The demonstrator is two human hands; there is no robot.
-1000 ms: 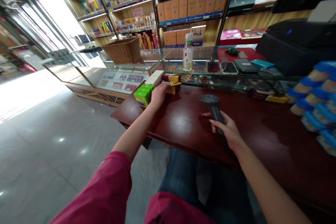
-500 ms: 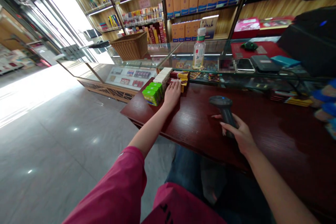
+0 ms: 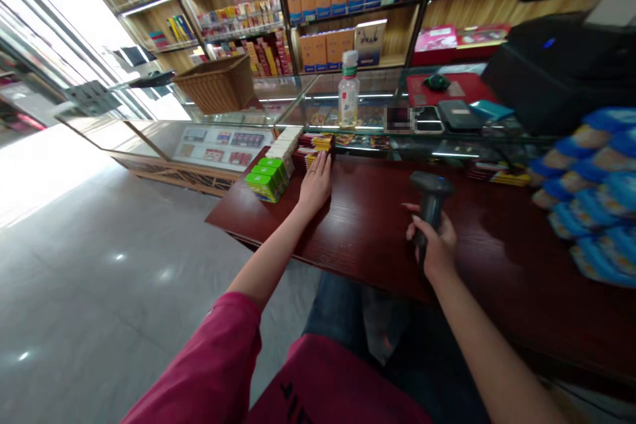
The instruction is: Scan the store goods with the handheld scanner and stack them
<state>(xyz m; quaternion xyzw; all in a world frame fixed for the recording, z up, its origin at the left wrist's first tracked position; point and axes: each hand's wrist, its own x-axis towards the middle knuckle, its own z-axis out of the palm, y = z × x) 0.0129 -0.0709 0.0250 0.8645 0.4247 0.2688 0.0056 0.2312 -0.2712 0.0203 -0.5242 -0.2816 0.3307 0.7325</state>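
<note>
Gripping scanner (image 3: pixel 431 202) in our right hand (image 3: pixel 436 244) | left hand (image 3: pixel 316 187) at packets (image 3: pixel 324 143), we can't tell if grasping | 3 green boxes (image 3: pixel 268 177) nearby

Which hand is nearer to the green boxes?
Left. The left hand is just right of the green boxes, at the stacked packets; the right hand, gripping the barcode scanner, is much farther right.

The glossy red-brown worktop (image 3: pixel 368 232) carries white boxes (image 3: pixel 284 144), with green boxes (image 3: pixel 265 180) just in front of them, stacked packets (image 3: pixel 318 142) beside their right, blue-topped tubs (image 3: pixel 591 179) far right.
</note>
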